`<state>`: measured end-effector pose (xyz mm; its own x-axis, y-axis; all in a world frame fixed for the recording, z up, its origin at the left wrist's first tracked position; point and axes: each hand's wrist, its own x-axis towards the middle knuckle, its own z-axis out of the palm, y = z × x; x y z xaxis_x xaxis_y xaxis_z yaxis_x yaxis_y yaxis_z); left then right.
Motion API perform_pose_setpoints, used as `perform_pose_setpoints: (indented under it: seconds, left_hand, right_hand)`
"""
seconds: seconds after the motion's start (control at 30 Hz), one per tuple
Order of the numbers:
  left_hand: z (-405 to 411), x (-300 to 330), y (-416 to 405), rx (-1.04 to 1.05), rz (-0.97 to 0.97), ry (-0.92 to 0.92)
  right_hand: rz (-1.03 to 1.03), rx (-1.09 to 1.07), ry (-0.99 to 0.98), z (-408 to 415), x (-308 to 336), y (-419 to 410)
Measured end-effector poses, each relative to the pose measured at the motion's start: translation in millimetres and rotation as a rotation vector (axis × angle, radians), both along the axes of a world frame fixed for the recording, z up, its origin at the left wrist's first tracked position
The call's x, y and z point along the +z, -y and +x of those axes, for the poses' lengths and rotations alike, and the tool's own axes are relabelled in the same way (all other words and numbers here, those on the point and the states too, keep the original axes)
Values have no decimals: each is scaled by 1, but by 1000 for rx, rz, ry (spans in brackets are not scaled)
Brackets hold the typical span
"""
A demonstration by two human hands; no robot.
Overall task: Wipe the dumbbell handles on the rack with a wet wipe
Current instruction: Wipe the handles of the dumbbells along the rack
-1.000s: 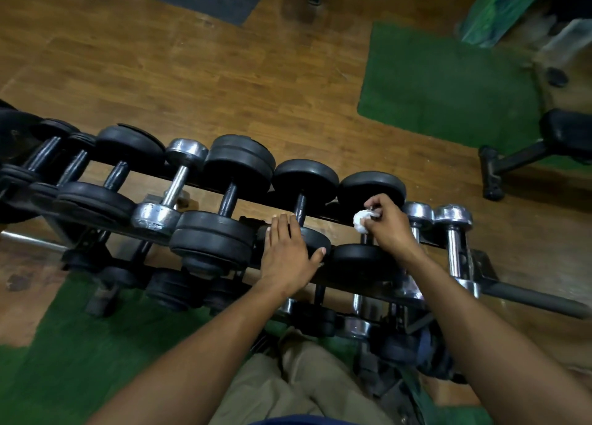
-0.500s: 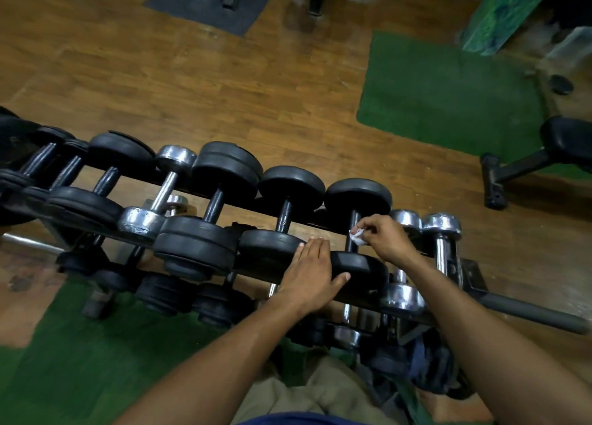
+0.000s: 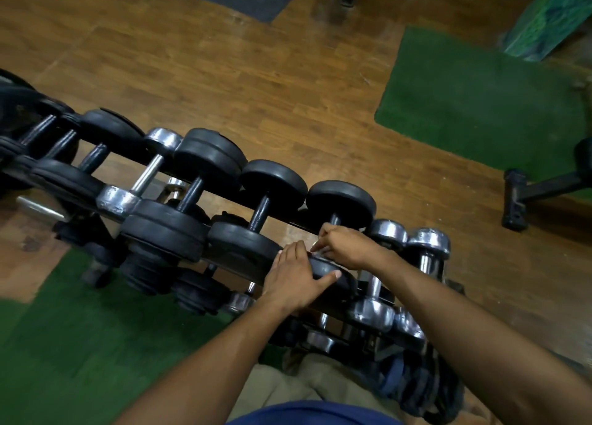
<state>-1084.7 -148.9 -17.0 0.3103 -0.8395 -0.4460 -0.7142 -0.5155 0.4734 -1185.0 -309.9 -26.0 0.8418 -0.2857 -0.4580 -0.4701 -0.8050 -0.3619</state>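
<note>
I am pressing my left hand (image 3: 296, 275) flat, fingers spread, on the near plate of the black dumbbell (image 3: 341, 200) toward the rack's (image 3: 378, 299) right end. My right hand (image 3: 344, 248) is pinching the wet wipe (image 3: 320, 254) closed against that dumbbell's handle, wipe mostly hidden.
</note>
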Motion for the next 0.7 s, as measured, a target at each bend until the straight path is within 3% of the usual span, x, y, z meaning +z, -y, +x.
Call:
perform_pose_setpoints:
  seconds: [0.17, 0.37, 0.47, 0.7]
  left_hand:
    - [-1, 2, 1, 13, -5, 16]
    - [2, 4, 7, 38, 38, -16]
    - [-1, 2, 8, 57, 31, -5]
    - [-3, 3, 7, 53, 49, 12]
  right_hand:
    - [-144, -138, 144, 0, -4, 9]
    - [110, 35, 67, -7, -8, 14]
    - [186, -31, 82, -8, -11, 16]
    - [-111, -405, 227, -9, -20, 17]
